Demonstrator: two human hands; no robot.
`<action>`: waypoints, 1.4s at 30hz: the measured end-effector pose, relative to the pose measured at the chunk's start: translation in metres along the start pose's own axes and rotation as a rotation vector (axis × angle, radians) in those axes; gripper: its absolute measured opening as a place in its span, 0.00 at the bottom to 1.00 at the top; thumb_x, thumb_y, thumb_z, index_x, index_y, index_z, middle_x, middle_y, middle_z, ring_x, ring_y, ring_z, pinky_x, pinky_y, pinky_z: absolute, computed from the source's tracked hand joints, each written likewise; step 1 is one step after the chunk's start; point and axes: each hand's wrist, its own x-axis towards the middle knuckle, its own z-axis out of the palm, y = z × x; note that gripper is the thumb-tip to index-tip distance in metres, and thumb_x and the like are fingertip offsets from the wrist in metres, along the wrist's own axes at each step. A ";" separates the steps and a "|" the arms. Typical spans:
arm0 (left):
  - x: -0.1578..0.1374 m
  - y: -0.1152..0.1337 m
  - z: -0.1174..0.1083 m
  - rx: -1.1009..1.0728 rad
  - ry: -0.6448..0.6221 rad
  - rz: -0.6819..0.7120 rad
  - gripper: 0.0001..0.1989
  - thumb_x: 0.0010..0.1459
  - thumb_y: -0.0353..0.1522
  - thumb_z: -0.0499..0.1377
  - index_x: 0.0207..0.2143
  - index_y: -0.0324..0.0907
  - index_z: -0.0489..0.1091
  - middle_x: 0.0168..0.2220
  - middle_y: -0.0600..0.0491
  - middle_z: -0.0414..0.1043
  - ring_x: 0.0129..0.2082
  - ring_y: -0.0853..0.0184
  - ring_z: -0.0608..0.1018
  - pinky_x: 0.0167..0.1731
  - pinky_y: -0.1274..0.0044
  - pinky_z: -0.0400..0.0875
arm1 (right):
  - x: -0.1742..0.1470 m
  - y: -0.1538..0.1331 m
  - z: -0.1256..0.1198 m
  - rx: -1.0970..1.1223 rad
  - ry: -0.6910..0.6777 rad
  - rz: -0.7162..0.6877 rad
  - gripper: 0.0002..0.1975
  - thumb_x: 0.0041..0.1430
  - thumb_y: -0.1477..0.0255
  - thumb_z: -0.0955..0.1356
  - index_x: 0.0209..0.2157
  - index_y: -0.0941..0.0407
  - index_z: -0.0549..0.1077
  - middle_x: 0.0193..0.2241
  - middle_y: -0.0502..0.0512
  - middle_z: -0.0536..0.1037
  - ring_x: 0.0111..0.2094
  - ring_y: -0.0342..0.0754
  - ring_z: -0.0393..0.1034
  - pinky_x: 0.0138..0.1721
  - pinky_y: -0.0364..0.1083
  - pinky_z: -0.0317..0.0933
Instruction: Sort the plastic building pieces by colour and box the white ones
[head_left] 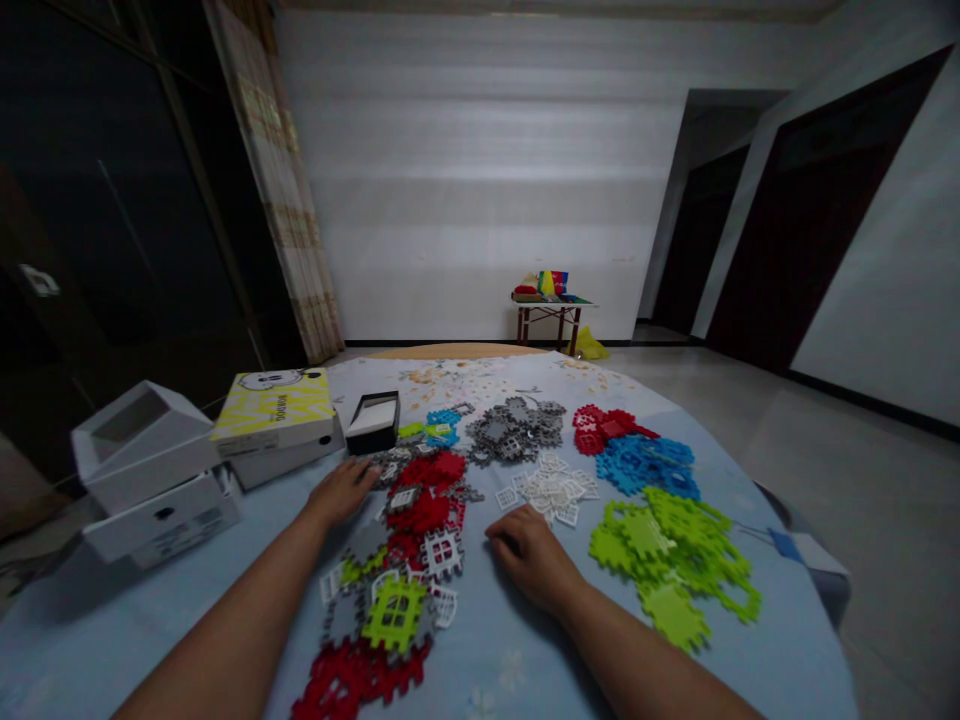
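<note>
My left hand [345,492] lies on the table with its fingers stretched out, the tips beside the grey pieces at the upper end of a mixed pile. Red interlocking plastic pieces [429,490], a white window piece [442,553] and a lime-green window piece [395,614] belong to that pile, which runs down between my forearms. Loosely curled, my right hand [534,555] rests on the cloth just below a heap of white pieces [553,487]. Nothing shows in its fingers, though their undersides are hidden.
Sorted heaps of grey [514,430], red [606,425], blue [649,464] and lime-green pieces [667,555] spread to the right. White boxes [161,510], a yellow-and-white box [276,410] and an open black box [373,422] stand left. A small table [555,304] is by the wall.
</note>
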 end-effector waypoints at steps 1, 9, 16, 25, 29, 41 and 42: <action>-0.003 0.002 0.002 -0.004 -0.013 0.013 0.30 0.56 0.47 0.44 0.51 0.37 0.68 0.56 0.40 0.65 0.58 0.58 0.64 0.56 0.68 0.56 | 0.000 -0.001 0.000 -0.005 -0.001 -0.001 0.10 0.56 0.75 0.64 0.36 0.54 0.76 0.34 0.55 0.77 0.41 0.50 0.66 0.45 0.49 0.56; -0.041 0.023 0.019 -0.229 0.055 0.062 0.29 0.57 0.47 0.42 0.48 0.39 0.71 0.55 0.45 0.67 0.58 0.61 0.65 0.58 0.67 0.54 | 0.000 -0.002 -0.001 -0.043 -0.016 -0.009 0.10 0.55 0.76 0.64 0.36 0.55 0.76 0.35 0.55 0.77 0.42 0.49 0.66 0.46 0.48 0.55; -0.065 0.041 0.029 -0.358 0.191 -0.033 0.27 0.57 0.46 0.43 0.44 0.40 0.72 0.53 0.45 0.69 0.55 0.62 0.68 0.57 0.68 0.57 | -0.002 -0.004 -0.002 -0.058 -0.020 -0.004 0.10 0.55 0.76 0.64 0.37 0.55 0.76 0.36 0.56 0.77 0.43 0.50 0.65 0.46 0.48 0.54; -0.066 0.079 0.043 -0.341 0.304 -0.162 0.20 0.58 0.39 0.44 0.42 0.42 0.71 0.50 0.46 0.71 0.56 0.62 0.67 0.56 0.67 0.57 | -0.002 -0.003 -0.002 -0.067 -0.014 -0.025 0.10 0.56 0.76 0.64 0.36 0.55 0.76 0.35 0.55 0.77 0.42 0.49 0.65 0.46 0.48 0.54; -0.059 0.068 0.031 -0.348 0.328 -0.212 0.23 0.59 0.41 0.41 0.40 0.41 0.71 0.48 0.43 0.72 0.52 0.58 0.70 0.53 0.64 0.61 | -0.001 0.001 -0.001 -0.048 0.002 -0.044 0.10 0.55 0.77 0.64 0.36 0.56 0.76 0.35 0.56 0.77 0.41 0.49 0.65 0.45 0.49 0.55; -0.064 0.028 0.012 -0.427 0.517 -0.068 0.23 0.56 0.42 0.40 0.35 0.42 0.71 0.40 0.45 0.74 0.46 0.60 0.72 0.51 0.66 0.64 | -0.009 -0.037 -0.007 0.037 -0.045 -0.205 0.10 0.53 0.68 0.68 0.38 0.55 0.75 0.33 0.55 0.74 0.40 0.48 0.64 0.44 0.46 0.58; -0.064 0.028 0.013 -0.445 0.519 -0.055 0.23 0.56 0.42 0.40 0.35 0.42 0.71 0.40 0.45 0.74 0.45 0.60 0.73 0.51 0.67 0.64 | -0.010 -0.041 -0.006 0.022 -0.074 -0.206 0.11 0.53 0.67 0.69 0.38 0.55 0.75 0.33 0.55 0.74 0.40 0.48 0.64 0.43 0.46 0.58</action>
